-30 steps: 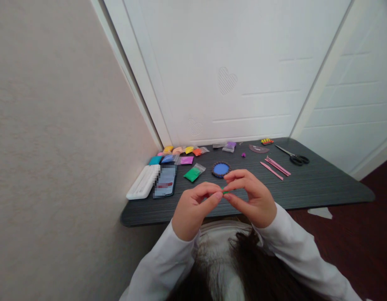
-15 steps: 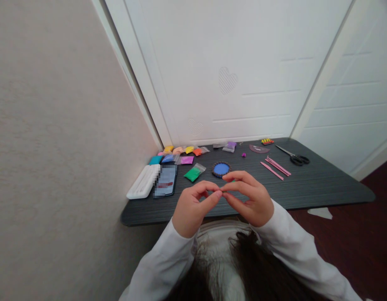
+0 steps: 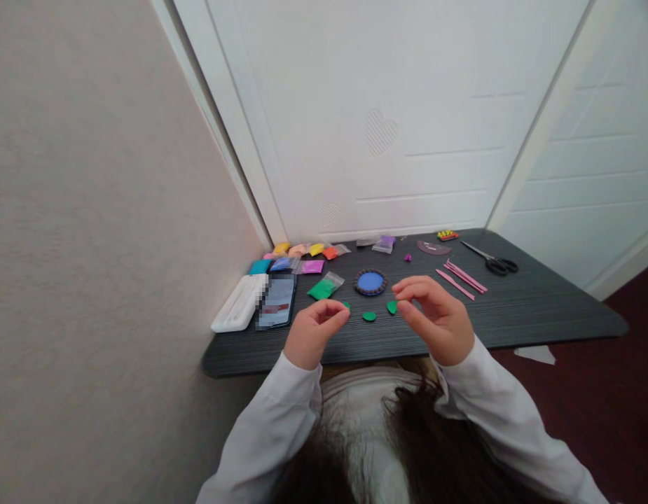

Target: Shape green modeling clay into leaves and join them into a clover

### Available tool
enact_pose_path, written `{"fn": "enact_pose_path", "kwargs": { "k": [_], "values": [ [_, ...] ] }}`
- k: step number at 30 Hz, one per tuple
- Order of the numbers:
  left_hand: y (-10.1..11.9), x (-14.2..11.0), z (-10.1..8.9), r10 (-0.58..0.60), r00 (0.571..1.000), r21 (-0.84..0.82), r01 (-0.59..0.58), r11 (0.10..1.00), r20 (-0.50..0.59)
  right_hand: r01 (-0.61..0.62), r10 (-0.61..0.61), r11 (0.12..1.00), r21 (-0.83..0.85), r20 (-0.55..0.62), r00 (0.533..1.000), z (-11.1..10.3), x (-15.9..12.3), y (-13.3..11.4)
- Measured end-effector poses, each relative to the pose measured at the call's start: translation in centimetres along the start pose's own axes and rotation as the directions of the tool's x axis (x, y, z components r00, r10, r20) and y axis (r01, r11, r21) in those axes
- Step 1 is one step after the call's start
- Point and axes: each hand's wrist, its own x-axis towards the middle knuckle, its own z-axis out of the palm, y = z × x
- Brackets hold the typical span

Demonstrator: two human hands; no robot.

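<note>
My left hand hovers over the front of the dark table with thumb and forefinger pinched on a tiny green clay bit. My right hand is curled, its fingertips closed on a leaf-shaped green clay piece. Between the hands a flat green clay oval lies on the table. Just behind it sits a blue clay disc with a dark beaded rim. An opened bag of green clay lies to the left of the disc.
Several small bags of coloured clay line the back left. A phone and a white case lie by the wall. Pink modelling tools, scissors and a tiny purple piece are at the right.
My hands have drawn apart and moved forward, lower over the table. The green clay strip they held together is now in separate pieces, and a green oval lies on the table.
</note>
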Motion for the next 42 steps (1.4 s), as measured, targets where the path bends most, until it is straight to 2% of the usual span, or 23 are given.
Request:
{"fn": "enact_pose_path", "kwargs": {
  "k": [6,12,25,34,42],
  "values": [
    [-0.5,-0.2,0.4,-0.036,0.998,-0.019,0.037,0.999,0.05,-0.036,0.036,0.999,-0.007,0.031,0.999,0.5,0.0,1.1],
    [-0.3,-0.6,1.1,-0.068,0.997,-0.151,0.075,0.986,0.048,-0.007,0.014,0.996,-0.089,0.077,0.997,0.5,0.1,0.9],
    [0.7,-1.3,3.5,-0.211,0.975,-0.471,0.217,0.855,0.067,0.107,-0.09,0.986,-0.125,0.136,0.987,1.8,-0.1,0.4],
    [1.1,-1.6,3.7,-0.236,0.968,-0.534,0.245,0.809,0.086,0.145,-0.125,0.972,-0.184,0.115,0.985,1.9,-0.1,0.4],
    [1.3,-1.6,3.9,-0.227,0.971,-0.52,0.235,0.821,0.08,0.171,-0.148,0.965,-0.2,0.126,0.981,2.0,0.0,0.4]
  ]
}}
